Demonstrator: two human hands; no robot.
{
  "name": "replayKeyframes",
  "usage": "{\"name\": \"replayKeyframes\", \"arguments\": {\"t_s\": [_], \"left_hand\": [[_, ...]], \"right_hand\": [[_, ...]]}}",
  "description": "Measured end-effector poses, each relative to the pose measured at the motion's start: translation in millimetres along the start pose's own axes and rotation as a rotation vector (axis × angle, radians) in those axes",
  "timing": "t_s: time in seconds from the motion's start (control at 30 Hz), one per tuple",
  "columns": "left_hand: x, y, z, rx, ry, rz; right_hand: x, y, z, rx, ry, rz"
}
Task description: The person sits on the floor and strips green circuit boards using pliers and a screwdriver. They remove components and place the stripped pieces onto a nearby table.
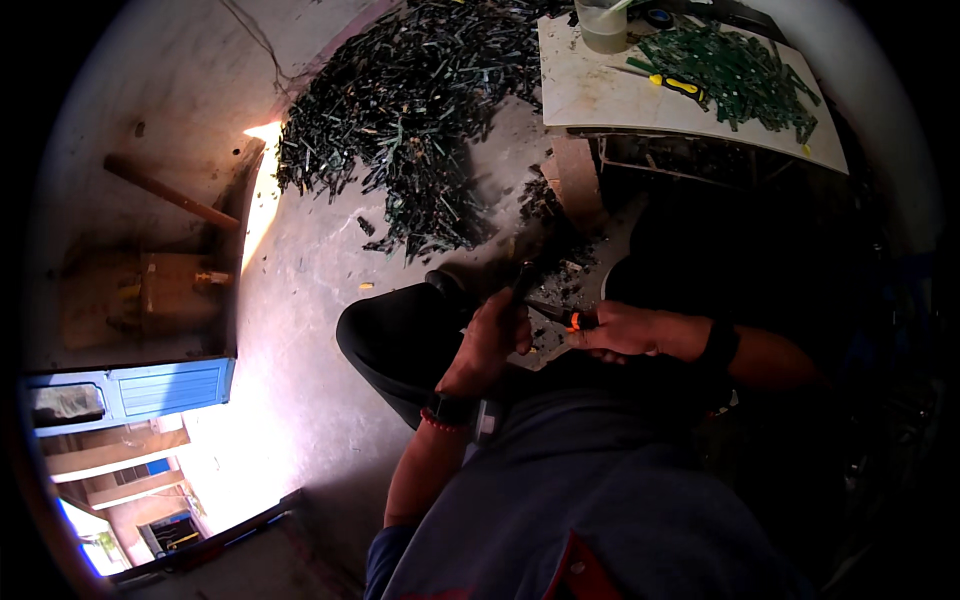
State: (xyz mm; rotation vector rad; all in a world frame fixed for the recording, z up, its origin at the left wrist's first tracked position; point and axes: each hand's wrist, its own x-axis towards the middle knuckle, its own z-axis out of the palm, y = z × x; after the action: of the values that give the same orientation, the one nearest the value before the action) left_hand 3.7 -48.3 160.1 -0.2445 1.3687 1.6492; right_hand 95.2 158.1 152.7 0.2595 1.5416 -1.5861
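Note:
My right hand (630, 332) is closed around pliers (573, 320) with orange on the handles, their dark jaws pointing left. Those jaws reach toward my left hand (493, 335), whose fingers are wrapped round a thin dark strip (521, 282) that sticks up out of the grip. In the shadow I cannot tell whether the jaws touch the strip. Both hands are above my lap, between my knees. Dark scraps (565, 265) litter the floor just beyond them.
A big heap of dark strips (400, 120) covers the floor ahead. At the far right, a low pale table (570, 90) bears green strips (735, 70), a yellow-and-black screwdriver (678, 87) and a container of cloudy liquid (603, 28). To the left are a blue door (170, 388) and a cardboard box (180, 290).

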Motion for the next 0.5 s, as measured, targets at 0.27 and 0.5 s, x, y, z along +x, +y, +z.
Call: {"name": "replayKeyframes", "arguments": {"t_s": [0.27, 0.5], "left_hand": [[-8, -5, -4, 0.124, -0.037, 0.082], [-4, -15, 4, 0.133, 0.087, 0.083]], "right_hand": [[23, 30, 28, -0.539, 0.573, -0.561], [-7, 11, 6, -1.050, 0.969, -0.626]]}}
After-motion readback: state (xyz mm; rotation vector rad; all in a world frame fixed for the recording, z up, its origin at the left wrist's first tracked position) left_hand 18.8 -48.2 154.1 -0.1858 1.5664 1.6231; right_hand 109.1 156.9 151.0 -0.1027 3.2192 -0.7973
